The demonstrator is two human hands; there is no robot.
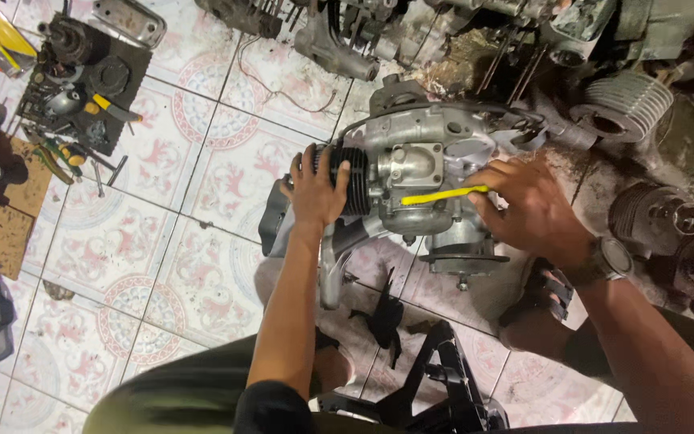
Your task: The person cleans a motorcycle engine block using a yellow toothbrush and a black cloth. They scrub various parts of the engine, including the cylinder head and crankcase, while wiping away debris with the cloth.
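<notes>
Gripping the black finned cylinder (345, 178) at the left end of the grey engine block (415, 173), the left hand (315, 191) was spread wide, its fingers curled over the fins and its thumb lying across them. The right hand (528, 210) rested on the right side of the block, fingers partly closed, pinching one end of a thin yellow tool (442, 195) between thumb and forefinger. The tool lay nearly level across the front face of the block, its free end pointing toward the cylinder. A wristwatch (610, 259) sat on the right wrist. The engine block stood on the patterned tile floor (146, 241), just ahead of the person's knees. A black stand (443, 378) lay near the bottom edge of the view. A dark tray of tools and parts (82, 84) sat well apart at the upper left, and a ribbed grey cylinder (624, 104) lay to the upper right
</notes>
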